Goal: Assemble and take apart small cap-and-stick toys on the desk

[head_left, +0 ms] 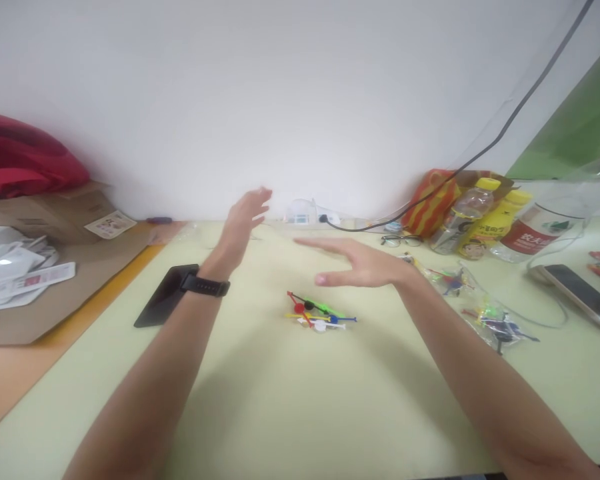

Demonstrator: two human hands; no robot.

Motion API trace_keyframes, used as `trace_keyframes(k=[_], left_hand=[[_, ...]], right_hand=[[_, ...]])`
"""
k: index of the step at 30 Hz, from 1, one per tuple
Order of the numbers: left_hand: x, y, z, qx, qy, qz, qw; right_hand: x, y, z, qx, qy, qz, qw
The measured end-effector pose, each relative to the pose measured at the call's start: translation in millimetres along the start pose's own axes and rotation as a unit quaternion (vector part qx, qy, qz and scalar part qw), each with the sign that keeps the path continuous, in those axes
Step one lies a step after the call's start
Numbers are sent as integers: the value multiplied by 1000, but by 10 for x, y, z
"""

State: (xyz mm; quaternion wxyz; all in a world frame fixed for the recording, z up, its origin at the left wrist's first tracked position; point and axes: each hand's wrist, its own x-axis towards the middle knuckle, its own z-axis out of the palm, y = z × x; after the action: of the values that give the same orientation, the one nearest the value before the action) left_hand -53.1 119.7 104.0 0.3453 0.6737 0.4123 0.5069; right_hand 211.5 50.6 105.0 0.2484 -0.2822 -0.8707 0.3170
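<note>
A small pile of coloured plastic arrow-tipped pieces [320, 317] lies on the pale green table [290, 407], in red, black, green, yellow, blue and white. My right hand [363, 263] hovers just above and behind the pile, thumb and fingers apart, holding nothing. Farther left and higher, my left hand [243, 223] is raised near the wall with its fingers spread and nothing in them. A black band [205, 285] circles my left wrist. Beside that wrist, a dark phone-like slab [163, 300] lies flat on the table.
Bagged coloured pieces [500, 323] and a phone [583, 293] lie at right. Behind them stand bottles [467, 217], a large labelled bottle [535, 230] and an orange bag [425, 200]. Glasses [401, 241] rest near the wall. Cardboard [80, 280] with white packets [20, 270] occupies the left.
</note>
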Motion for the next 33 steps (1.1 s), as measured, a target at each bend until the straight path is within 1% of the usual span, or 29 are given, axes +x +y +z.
trace_keyframes(k=[1,2,3,4,5,6,7,10,12,13,14,15,18,19,21,23,24,25,27,29,31,33], left_hand=[[-23,68,-58,13,-28,19,999],[-57,144,-100,37,-79,31,996],[-100,222,-121,67,-150,33,986],[-146,294,-121,93,-234,28,967],[-190,354,-101,115,-306,21,945],[-229,397,-65,133,-363,15,922],[-261,423,-16,143,-406,11,903],[-303,426,157,134,-500,10,856],[-300,403,246,107,-553,16,826],[-294,392,272,97,-570,17,816],[-287,382,283,91,-576,18,812],[-279,373,278,89,-572,18,815],[-246,330,186,117,-533,1,838],[-232,305,137,139,-514,-12,846],[-200,229,31,196,-463,-49,863],[-168,125,-67,246,-407,-80,876],[-154,67,-108,262,-387,-90,880],[-141,10,-142,272,-373,-95,882],[-123,-95,-186,279,-358,-104,885],[-113,-176,-203,274,-352,-107,889],[-110,-231,-203,263,-352,-104,892],[-110,-264,-195,254,-355,-103,894]], right_hand=[[-10,-21,-2,-8,-25,15,1000],[-17,-47,0,-14,-49,29,998],[-21,-78,4,-18,-70,39,997],[-23,-112,10,-21,-89,45,995],[-22,-149,15,-22,-105,47,993],[-20,-188,18,-21,-121,44,991],[-17,-229,19,-18,-137,39,990],[-16,-349,7,-5,-182,12,983],[-28,-416,-10,2,-195,-9,981],[-39,-440,-21,5,-192,-16,981],[-52,-456,-35,6,-183,-18,983],[-66,-462,-52,6,-171,-16,985],[-96,-384,-124,-8,-109,-1,994],[-97,-319,-151,-15,-77,6,997],[-83,-130,-197,-34,7,30,999],[-54,109,-206,-67,100,73,990],[-37,228,-190,-91,109,102,985],[-19,336,-157,-112,92,126,981],[23,495,-46,-117,-11,141,983],[72,569,111,-89,-105,126,982],[122,581,274,-43,-159,118,979],[160,571,401,-10,-183,125,975]])
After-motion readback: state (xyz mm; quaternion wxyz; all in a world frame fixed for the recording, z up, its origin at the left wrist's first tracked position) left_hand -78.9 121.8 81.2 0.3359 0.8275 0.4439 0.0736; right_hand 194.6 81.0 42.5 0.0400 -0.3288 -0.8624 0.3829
